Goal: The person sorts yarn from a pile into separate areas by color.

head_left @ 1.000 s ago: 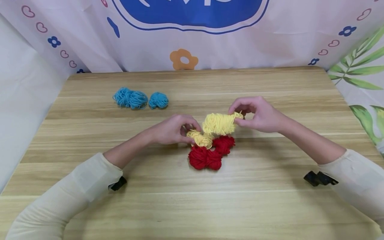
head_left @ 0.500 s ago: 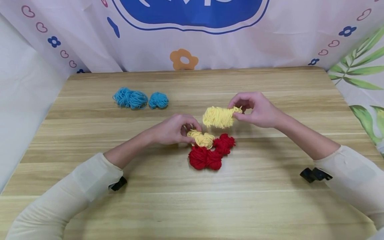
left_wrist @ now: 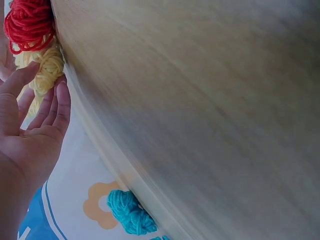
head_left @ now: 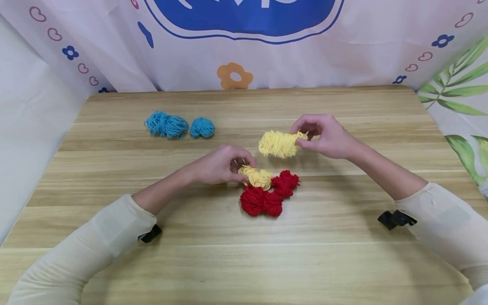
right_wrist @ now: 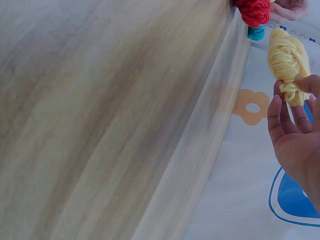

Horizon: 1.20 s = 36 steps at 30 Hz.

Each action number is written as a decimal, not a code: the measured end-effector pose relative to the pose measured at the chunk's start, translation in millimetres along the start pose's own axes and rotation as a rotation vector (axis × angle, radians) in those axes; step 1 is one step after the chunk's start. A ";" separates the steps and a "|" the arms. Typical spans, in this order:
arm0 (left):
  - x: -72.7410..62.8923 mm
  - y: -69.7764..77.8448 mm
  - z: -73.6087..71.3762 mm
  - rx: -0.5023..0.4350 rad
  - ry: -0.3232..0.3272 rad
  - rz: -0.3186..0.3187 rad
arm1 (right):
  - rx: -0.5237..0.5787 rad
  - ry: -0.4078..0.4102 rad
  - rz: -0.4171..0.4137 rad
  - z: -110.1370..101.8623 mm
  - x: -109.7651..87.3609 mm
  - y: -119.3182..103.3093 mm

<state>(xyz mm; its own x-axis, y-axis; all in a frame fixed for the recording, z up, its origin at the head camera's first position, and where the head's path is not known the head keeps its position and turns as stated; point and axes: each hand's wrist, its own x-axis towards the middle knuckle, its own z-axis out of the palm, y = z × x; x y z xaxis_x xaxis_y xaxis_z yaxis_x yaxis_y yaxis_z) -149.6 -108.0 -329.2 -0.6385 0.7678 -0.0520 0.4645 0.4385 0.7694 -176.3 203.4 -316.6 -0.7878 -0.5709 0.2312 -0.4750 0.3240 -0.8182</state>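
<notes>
My right hand (head_left: 328, 135) pinches the right end of a bright yellow yarn bundle (head_left: 279, 144), which hangs a little above the table. In the right wrist view this yellow bundle (right_wrist: 288, 57) shows a tied neck between thumb and fingers. My left hand (head_left: 223, 165) pinches the left end of a paler yellow yarn bundle (head_left: 260, 178) low over the wood. That bundle touches a red yarn bundle (head_left: 261, 201) in front of it. A second red bundle (head_left: 286, 183) lies just right of both. The left wrist view shows the pale yellow bundle (left_wrist: 49, 69) at the left fingertips.
Two blue yarn bundles, a larger one (head_left: 166, 125) and a smaller one (head_left: 202, 127), lie at the back left of the wooden table (head_left: 244, 267). A white printed cloth (head_left: 183, 63) hangs behind the table's far edge.
My right hand has moved up and away toward the far edge with the bright yellow bundle, parting it from the paler yellow and red ones. The left hand has stayed in place.
</notes>
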 end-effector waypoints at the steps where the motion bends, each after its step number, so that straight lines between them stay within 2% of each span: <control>1: -0.1 0.1 0.1 -0.002 0.001 -0.002 | -0.004 0.000 0.002 -0.2 0.3 0.4; 16: -1.2 1.8 0.0 -0.031 0.014 -0.016 | -0.036 0.026 0.029 -3.6 8.0 6.3; 36: -1.2 2.6 -0.9 -0.040 0.026 -0.033 | -0.058 0.003 0.101 -2.0 17.0 13.7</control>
<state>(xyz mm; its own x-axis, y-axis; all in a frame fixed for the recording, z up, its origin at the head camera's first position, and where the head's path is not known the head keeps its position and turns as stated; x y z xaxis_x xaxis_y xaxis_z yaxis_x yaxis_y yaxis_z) -148.2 -108.2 -326.6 -0.6692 0.7406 -0.0614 0.4187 0.4439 0.7922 -197.1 199.6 -322.8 -0.8340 -0.5308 0.1508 -0.4150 0.4233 -0.8053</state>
